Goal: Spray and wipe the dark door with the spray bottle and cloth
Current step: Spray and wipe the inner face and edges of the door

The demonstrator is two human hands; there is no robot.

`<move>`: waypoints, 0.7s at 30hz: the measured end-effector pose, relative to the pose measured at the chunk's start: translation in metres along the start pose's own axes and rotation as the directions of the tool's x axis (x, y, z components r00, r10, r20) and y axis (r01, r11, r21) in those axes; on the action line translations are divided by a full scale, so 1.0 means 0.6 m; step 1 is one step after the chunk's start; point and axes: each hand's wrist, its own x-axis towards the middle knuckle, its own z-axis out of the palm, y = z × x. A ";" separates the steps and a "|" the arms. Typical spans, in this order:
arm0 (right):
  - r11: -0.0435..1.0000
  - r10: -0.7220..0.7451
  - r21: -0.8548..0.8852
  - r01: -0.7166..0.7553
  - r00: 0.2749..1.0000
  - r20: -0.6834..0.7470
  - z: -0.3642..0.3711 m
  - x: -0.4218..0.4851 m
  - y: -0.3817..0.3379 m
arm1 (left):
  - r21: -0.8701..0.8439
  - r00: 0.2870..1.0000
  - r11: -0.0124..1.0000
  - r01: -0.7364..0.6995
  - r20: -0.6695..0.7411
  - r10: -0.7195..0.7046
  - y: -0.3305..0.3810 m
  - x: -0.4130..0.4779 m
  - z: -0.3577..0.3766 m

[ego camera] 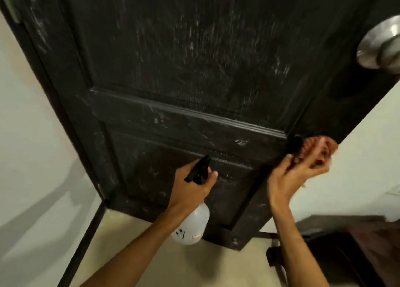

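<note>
spray bottle (192, 225) label blurred, nothing legible

Left forearm (138, 247), right forearm (296, 243): slender, bare down to frame's lower edge. Left grip (190, 187), before dark panelled wooden door (173, 59): bare, short thumbnail. Right grip (287, 176), at door's free edge: bare, fingers motion-blurred.

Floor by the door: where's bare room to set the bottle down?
Bare floor runs below the bottom edge of the door, between the spray bottle and the dark furniture, and left of the bottle up to the dark strip. The right corner is crowded.
</note>
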 end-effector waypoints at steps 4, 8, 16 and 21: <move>0.693 -0.567 -0.211 0.690 0.702 0.431 0.090 -0.078 0.044 | 0.015 0.985 0.986 -0.167 -0.049 0.168 -0.066 0.021 0.031; 0.710 -0.606 -0.307 0.634 0.772 0.193 0.084 -0.041 0.095 | -0.034 0.981 0.983 -0.178 -0.087 0.175 -0.100 0.030 0.024; 0.312 -0.774 -0.132 0.941 0.332 0.540 0.166 -0.141 0.062 | -0.017 0.951 0.971 -0.237 -0.209 0.228 -0.109 0.018 -0.021; 0.820 -0.458 -0.328 0.468 0.882 0.113 0.103 -0.077 0.125 | -0.047 0.965 0.976 -0.211 -0.170 0.201 -0.100 0.003 -0.033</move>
